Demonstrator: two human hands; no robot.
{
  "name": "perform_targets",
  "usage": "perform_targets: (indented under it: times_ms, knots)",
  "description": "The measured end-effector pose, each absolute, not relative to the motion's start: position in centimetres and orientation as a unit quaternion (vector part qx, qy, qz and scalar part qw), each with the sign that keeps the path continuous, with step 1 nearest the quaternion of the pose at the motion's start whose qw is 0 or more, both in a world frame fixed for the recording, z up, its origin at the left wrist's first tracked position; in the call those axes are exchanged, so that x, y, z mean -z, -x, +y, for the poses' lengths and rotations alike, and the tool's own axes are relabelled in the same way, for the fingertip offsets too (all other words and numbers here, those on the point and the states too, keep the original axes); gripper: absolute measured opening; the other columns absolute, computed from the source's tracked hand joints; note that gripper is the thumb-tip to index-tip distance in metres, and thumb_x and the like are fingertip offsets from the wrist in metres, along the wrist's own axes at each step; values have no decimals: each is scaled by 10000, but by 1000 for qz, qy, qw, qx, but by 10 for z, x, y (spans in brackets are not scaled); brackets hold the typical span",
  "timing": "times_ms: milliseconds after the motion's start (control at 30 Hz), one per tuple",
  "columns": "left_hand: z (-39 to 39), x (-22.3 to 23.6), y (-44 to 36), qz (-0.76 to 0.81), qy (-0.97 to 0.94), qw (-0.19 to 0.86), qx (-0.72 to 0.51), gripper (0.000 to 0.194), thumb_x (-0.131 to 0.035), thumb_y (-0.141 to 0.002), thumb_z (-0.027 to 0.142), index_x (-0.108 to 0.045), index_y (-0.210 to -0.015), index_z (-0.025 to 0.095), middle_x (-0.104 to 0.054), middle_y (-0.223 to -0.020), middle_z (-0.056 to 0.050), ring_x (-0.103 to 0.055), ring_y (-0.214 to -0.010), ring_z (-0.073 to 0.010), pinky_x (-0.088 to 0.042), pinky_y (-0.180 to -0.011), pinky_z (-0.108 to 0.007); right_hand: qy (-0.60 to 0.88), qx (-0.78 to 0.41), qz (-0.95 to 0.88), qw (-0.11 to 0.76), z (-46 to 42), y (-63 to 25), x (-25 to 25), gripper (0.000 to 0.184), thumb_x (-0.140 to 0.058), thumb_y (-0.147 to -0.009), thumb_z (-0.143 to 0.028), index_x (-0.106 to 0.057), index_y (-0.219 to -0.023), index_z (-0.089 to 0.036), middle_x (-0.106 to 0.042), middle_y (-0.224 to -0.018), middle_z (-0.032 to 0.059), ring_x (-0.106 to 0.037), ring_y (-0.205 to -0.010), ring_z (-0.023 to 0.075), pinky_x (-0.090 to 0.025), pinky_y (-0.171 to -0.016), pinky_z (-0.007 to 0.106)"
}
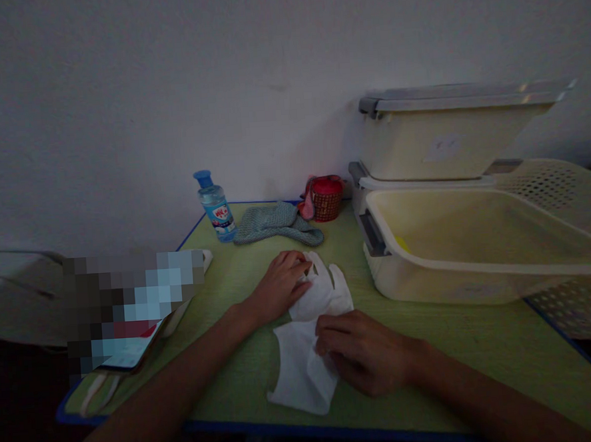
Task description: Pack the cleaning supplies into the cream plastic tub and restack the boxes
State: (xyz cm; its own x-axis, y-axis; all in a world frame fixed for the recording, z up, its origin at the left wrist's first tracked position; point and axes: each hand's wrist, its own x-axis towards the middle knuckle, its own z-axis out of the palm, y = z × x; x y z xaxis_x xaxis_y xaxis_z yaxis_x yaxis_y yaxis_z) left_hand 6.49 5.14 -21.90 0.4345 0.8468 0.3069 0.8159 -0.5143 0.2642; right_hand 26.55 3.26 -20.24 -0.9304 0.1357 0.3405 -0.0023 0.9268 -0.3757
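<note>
A thin white glove-shaped piece [305,374] lies flat on the table, its finger-like strips pointing away from me and its wide, wrinkled end near the front edge. My left hand [284,285] rests on the upper left of this glove, fingers stretched out over the strips. On the right side, my right hand [366,350] has its fingers bent and closed at the glove's middle, pinching it. The fingertips are partly hidden, and whether the white piece is one layer or two cannot be told.
Beyond my hands lie a grey-green knitted cloth [275,223], a blue bottle [217,209] and a small red basket [327,199]. Cream plastic bins [444,278] stand at the right, one lidded bin [421,143] behind. A phone [133,347] leans at the left, partly blurred out.
</note>
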Motion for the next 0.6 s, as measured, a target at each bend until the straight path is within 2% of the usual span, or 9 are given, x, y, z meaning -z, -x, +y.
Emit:
perform_targets:
  times_ms: [133,300,433,600]
  knots:
    - [51,219,-67,488,-852,28,-187,459,-426,-879,238,-372,-1326,146,-507,-1099,-94,-420,-1029,-217,-325,-981,-408,30,-182,-965,186,33,-265,203,216,-405,-705,-55,-457,-876,-177,-520,-783,33,-455,-651,129,-338,-554,229]
    - [49,218,-69,495,-853,21,-163,378,-374,-894,235,-482,-1248,153,-510,-1114,-106,-410,-1047,-226,-326,-976,-418,33,-194,-964,180,33,-264,202,217,-409,-697,-56,-467,-868,-178,-523,-766,29,-454,-633,126,-335,-538,225]
    - [49,219,-69,509,-843,28,-168,392,-388,-890,247,-455,-1258,131,-494,-1217,-114,-390,-1123,-230,-277,-1026,-430,29,-186,-966,175,34,-264,202,207,-404,-705,-59,-463,-863,-179,-524,-765,32,-456,-628,129,-337,-531,229]
    - [48,220,-70,544,-826,36,-144,429,-351,-894,237,-384,-1307,128,-445,-1326,-124,-343,-1234,-235,-169,-1070,-521,25,-186,-967,173,34,-265,202,201,-408,-711,-65,-465,-869,-176,-532,-777,36,-462,-624,125,-344,-528,224]
